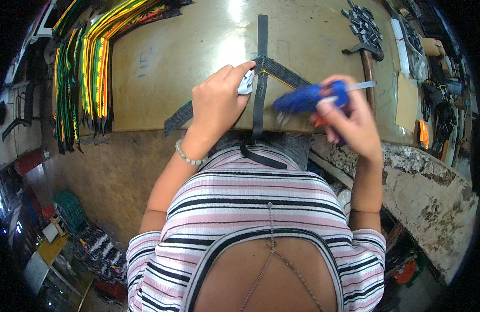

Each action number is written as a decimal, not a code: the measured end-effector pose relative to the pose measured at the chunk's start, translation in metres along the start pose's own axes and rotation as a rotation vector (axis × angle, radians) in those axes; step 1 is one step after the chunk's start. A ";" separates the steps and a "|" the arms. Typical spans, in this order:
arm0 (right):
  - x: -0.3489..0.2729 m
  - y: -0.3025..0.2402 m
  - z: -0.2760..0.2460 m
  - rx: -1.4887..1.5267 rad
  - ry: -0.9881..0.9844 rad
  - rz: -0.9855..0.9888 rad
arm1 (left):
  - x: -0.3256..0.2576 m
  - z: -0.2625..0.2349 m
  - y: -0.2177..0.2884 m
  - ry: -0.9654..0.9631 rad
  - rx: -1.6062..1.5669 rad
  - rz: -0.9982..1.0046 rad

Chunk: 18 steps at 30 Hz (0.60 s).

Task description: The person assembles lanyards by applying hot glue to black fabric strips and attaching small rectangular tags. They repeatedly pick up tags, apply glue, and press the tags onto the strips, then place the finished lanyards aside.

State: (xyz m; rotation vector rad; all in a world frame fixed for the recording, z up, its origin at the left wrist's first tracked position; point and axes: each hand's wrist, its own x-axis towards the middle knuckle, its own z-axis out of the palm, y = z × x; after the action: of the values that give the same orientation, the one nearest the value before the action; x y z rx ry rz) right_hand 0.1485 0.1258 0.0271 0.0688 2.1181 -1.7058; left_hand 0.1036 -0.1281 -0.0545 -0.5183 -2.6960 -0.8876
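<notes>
Blue strokes point(141, 64) mark the table point(157, 104) well to the left of the fingers point(243, 68) of the left hand point(215, 99), while dark patches dot a white scrap point(245, 83) at those same fingers, with no lettering legible on either.

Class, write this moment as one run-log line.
left hand: holds white wad | right hand: holds blue glue gun, blurred | dark strips: crossed on table
</notes>
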 end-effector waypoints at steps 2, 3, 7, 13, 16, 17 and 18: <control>-0.008 0.019 -0.033 0.087 0.424 -0.177 | 0.003 -0.004 0.001 0.067 -0.098 0.012; -0.007 0.032 -0.061 0.034 0.627 -0.277 | 0.005 -0.007 0.001 0.126 -0.181 0.024; -0.024 0.107 -0.180 -0.636 1.614 -0.059 | 0.009 -0.036 -0.007 -0.107 -1.405 -0.480; -0.098 0.103 -0.208 -0.898 1.160 0.660 | 0.028 -0.037 -0.021 -0.313 -2.458 -0.679; -0.072 0.043 -0.124 -0.301 1.076 0.146 | 0.024 -0.026 -0.003 -0.266 -2.302 -0.548; -0.051 0.031 -0.086 -0.226 0.953 -0.049 | 0.024 -0.024 0.004 -0.243 -2.206 -0.562; -0.036 0.018 -0.049 -0.135 0.716 -0.175 | 0.023 -0.022 0.010 -0.233 -2.090 -0.588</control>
State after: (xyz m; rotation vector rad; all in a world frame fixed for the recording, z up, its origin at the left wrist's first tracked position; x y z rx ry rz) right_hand 0.1722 0.1842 0.0307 0.5415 2.8128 -1.8071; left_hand 0.0897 -0.1285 -0.0244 0.0066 -0.8412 -3.5548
